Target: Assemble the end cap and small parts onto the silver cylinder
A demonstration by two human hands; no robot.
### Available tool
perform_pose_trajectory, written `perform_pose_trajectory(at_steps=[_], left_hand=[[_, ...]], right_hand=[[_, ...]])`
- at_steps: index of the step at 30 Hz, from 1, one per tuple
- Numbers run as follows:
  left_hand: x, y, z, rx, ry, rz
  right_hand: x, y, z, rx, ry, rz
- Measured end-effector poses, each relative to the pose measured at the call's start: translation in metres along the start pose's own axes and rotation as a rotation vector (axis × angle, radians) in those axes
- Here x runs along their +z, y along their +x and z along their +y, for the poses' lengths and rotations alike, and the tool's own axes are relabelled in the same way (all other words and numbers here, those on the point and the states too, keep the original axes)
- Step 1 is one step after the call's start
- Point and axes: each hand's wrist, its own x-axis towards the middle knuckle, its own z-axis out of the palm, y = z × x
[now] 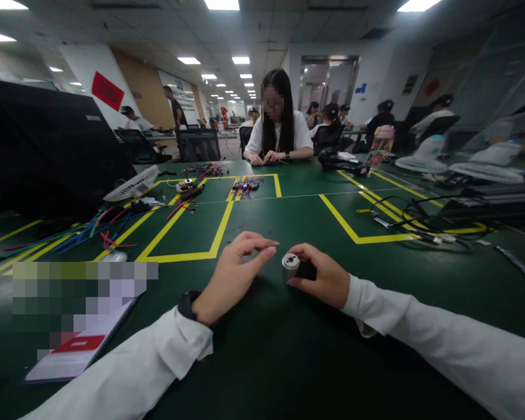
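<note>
In my right hand [321, 273] is a small silver metal cylinder [291, 269], like a little motor, gripped between thumb and fingers. It stands upright, and its top face shows a dark round centre and small holes. To the left of it is my left hand [244, 269], apart from the cylinder. Its thumb and forefinger come together at the tips in a pinch, and whatever may be between them is too small to make out. Both hands are just above the green tabletop [284, 356].
Coloured wires [87, 227] spread at the left near a dark monitor [48, 146]. A wire bundle [246, 186] lies ahead inside yellow tape. Black cables [413, 219] lie at right. A clipboard-like sheet [83, 350] is at lower left. Opposite sits a person [280, 131].
</note>
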Motion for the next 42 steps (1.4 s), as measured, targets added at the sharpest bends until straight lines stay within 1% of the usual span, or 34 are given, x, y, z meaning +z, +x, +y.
perform_pose_trajectory(at_steps=[2, 4, 7, 10, 12, 13, 15, 17, 18, 20, 22, 24, 27, 30, 34, 37, 39, 40, 41, 42], left_hand=[[-0.005, -0.004, -0.011, 0.002, 0.129, -0.112], [-0.008, -0.009, -0.021, 0.025, 0.304, -0.251], [-0.009, -0.012, -0.027, 0.036, 0.439, -0.323], [-0.009, -0.011, -0.026, 0.015, 0.433, -0.333], [-0.011, -0.010, -0.024, -0.015, 0.334, -0.312], [-0.012, -0.010, -0.024, -0.043, 0.253, -0.283], [-0.016, -0.010, -0.027, -0.140, 0.055, -0.184], [-0.020, -0.012, -0.032, -0.259, -0.135, -0.056], [-0.022, -0.013, -0.036, -0.304, -0.215, -0.013], [-0.024, -0.014, -0.043, -0.333, -0.348, 0.073], [-0.024, -0.015, -0.049, -0.341, -0.424, 0.109], [-0.023, -0.015, -0.052, -0.342, -0.469, 0.116], [-0.023, -0.015, -0.052, -0.349, -0.536, 0.120], [-0.023, -0.014, -0.050, -0.361, -0.600, 0.145], [-0.022, -0.014, -0.051, -0.369, -0.630, 0.163], [-0.021, -0.013, -0.051, -0.374, -0.632, 0.165], [-0.021, -0.013, -0.051, -0.375, -0.629, 0.159], [-0.021, -0.013, -0.050, -0.373, -0.632, 0.154], [-0.020, -0.012, -0.050, -0.371, -0.638, 0.154], [-0.020, -0.012, -0.050, -0.370, -0.644, 0.156]], right_hand=[[-0.006, -0.003, 0.002, 0.024, -0.023, 0.009], [-0.011, -0.005, 0.003, 0.047, -0.030, 0.019], [-0.015, -0.007, 0.004, 0.063, -0.023, 0.018], [-0.016, -0.008, 0.004, 0.063, -0.015, 0.007], [-0.016, -0.008, 0.004, 0.061, -0.012, 0.004], [-0.016, -0.008, 0.005, 0.059, -0.010, 0.001], [-0.017, -0.008, 0.006, 0.056, -0.005, -0.004], [-0.019, -0.009, 0.008, 0.051, 0.003, -0.005], [-0.020, -0.010, 0.009, 0.051, 0.008, -0.005], [-0.024, -0.013, 0.011, 0.055, 0.026, 0.003], [-0.031, -0.019, 0.015, 0.074, 0.043, 0.023], [-0.044, -0.029, 0.021, 0.098, 0.046, 0.087], [-0.077, -0.051, 0.038, 0.135, -0.065, 0.275], [-0.120, -0.083, 0.060, 0.187, -0.313, 0.447], [-0.180, -0.137, 0.096, 0.325, -0.614, 0.575], [-0.216, -0.176, 0.126, 0.407, -0.849, 0.631], [-0.232, -0.193, 0.140, 0.451, -0.972, 0.651], [-0.236, -0.197, 0.143, 0.459, -1.007, 0.661], [-0.237, -0.197, 0.141, 0.449, -1.029, 0.660], [-0.235, -0.194, 0.135, 0.400, -1.047, 0.632]])
